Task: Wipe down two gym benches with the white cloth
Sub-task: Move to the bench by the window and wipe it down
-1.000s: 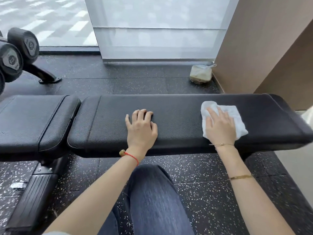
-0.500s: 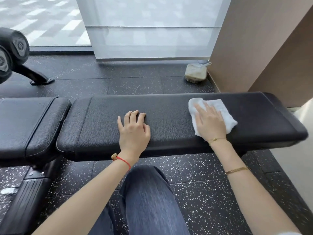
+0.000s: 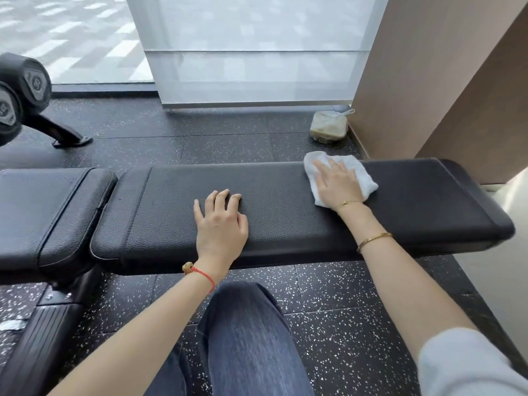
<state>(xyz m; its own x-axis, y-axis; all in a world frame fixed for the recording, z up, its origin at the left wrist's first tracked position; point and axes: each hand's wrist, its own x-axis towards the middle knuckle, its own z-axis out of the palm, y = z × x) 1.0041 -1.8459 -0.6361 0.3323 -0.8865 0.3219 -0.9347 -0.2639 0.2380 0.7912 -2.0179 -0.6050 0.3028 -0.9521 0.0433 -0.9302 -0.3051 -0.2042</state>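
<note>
A long black padded gym bench [image 3: 285,201] runs across the middle of the head view. My right hand [image 3: 338,185] lies flat on the white cloth [image 3: 363,175] and presses it onto the pad near the bench's far edge, right of centre. My left hand [image 3: 221,224] rests palm down on the bare pad near the front edge, fingers slightly spread, holding nothing. A shorter black seat pad [image 3: 48,212] adjoins the bench on the left.
Black dumbbells on a rack [image 3: 20,92] stand at the far left. A clear bag with a container [image 3: 328,125] sits on the speckled floor by the brown wall [image 3: 428,81]. My knee in jeans [image 3: 245,338] is below the bench.
My right hand has slid the white cloth leftward and toward the bench's far edge. My left hand has stayed planted on the pad.
</note>
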